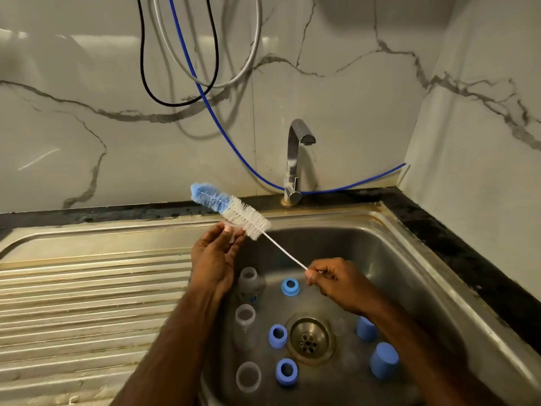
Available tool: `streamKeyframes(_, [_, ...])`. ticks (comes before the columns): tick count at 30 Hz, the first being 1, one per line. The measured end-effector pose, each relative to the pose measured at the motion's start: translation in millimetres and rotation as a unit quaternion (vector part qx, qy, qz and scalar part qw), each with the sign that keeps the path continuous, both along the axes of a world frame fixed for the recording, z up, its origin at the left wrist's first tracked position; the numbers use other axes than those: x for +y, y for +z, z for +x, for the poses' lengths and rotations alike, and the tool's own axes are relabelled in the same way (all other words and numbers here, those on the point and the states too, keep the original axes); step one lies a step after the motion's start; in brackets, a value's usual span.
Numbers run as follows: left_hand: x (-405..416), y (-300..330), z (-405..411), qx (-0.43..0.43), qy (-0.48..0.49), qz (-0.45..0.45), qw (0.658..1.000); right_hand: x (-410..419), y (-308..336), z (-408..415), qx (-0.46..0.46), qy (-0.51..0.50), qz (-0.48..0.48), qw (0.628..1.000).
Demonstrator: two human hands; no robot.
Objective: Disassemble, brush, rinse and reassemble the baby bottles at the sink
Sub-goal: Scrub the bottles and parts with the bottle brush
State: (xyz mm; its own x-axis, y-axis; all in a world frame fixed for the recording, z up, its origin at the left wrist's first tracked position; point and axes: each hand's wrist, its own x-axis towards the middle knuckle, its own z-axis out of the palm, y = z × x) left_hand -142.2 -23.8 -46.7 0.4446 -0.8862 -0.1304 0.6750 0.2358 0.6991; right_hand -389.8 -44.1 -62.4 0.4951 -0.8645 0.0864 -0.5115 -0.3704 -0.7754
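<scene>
Stainless steel sink [409,259] is carrying the disassembled bottle parts. Right hand [336,284] is pinching the twisted wire handle of the bottle brush [234,210] at its end, fingers [317,272] curled tight round it. The brush is angling up and left over the sink's back-left corner, white bristles near the left hand, blue tip furthest out. Left hand [215,256] is holding a small clear teat [229,230] against the white bristles, fingertips pinching it, remaining fingers loosely extended upward.

In the basin three clear bottles [248,284] are standing in a column along the left side, open mouths up. Three blue collar rings [290,287] are sitting beside them, left of and above the drain [309,339]. Two blue caps [384,360] are sitting right of the drain, one partly hidden by the right forearm.

Chrome tap [295,159] is standing behind the basin, no water visibly running. Blue hose [222,124] is hanging along the marble wall, with black and grey cables [205,68] looping above.
</scene>
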Motion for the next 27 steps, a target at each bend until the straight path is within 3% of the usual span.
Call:
streamKeyframes(2, [2,0,-1,-0.03,-0.009,0.003,1.0,-1,-1,0,0.004,0.002,-0.003,1.0])
streamKeyframes(5, [6,0,-16,-0.169,-0.085,0.019,0.982,0,-4,1,0.006,-0.01,-0.014,1.0])
streamKeyframes(7, [4,-2,-23,-0.198,-0.108,0.025,0.974,-1,-5,0,0.001,-0.026,-0.028,0.999])
streamKeyframes(9, [1,-2,-23,-0.161,-0.106,0.039,0.981,-3,-4,-1,-0.014,-0.043,-0.036,0.998])
streamKeyframes(13, [0,-2,-13,0.013,-0.058,0.084,0.995,-1,1,1,-0.048,-0.04,-0.014,0.998])
streamKeyframes(15, [1,-3,-13,0.043,-0.037,0.093,0.994,1,0,4,-0.025,-0.024,-0.01,0.999])
streamKeyframes(20, [4,-3,-19,-0.12,-0.051,0.104,0.986,2,-1,4,0.021,-0.022,-0.026,0.999])
streamKeyframes(24, [5,-8,-29,-0.366,-0.082,0.074,0.924,1,-4,5,0.008,-0.041,-0.048,0.998])
streamKeyframes(25, [5,-9,-33,-0.375,-0.082,0.072,0.921,1,-4,5,0.008,-0.042,-0.053,0.998])
streamKeyframes(27, [5,-7,-35,-0.295,-0.066,0.073,0.95,1,-3,5,0.01,-0.042,-0.061,0.997])
